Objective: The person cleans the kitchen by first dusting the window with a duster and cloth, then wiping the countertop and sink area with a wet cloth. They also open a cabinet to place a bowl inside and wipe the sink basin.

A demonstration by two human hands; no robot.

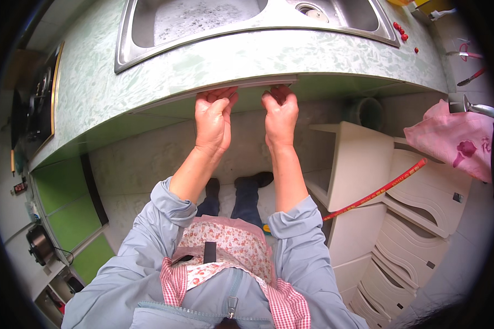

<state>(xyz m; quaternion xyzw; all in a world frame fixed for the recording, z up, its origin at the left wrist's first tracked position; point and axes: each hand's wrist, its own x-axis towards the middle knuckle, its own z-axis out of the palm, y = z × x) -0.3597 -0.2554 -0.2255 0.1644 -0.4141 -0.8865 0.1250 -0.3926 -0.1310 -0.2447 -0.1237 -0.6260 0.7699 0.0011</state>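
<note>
Side by side, my left hand (214, 119) and my right hand (280, 115) are raised at the front edge of the marbled green-white countertop (214, 61). Their curled fingertips touch a pale strip (267, 82) under that edge, above a green cabinet front (247, 98). The fingertips are partly hidden, so what they grip does not show fully. Beyond the edge lies a two-bowl steel sink (127, 61), with foamy water (201, 20) in its left bowl and a drain strainer (316, 15) in the right.
White plastic drawers (362, 164) stand at the right, with a red printed tube (374, 192) across them and a pink cloth (448, 131) above. Small red fruits (403, 36) lie beside the sink. A gas stove (41, 98) is at the far left; a bucket (366, 113) stands below the counter.
</note>
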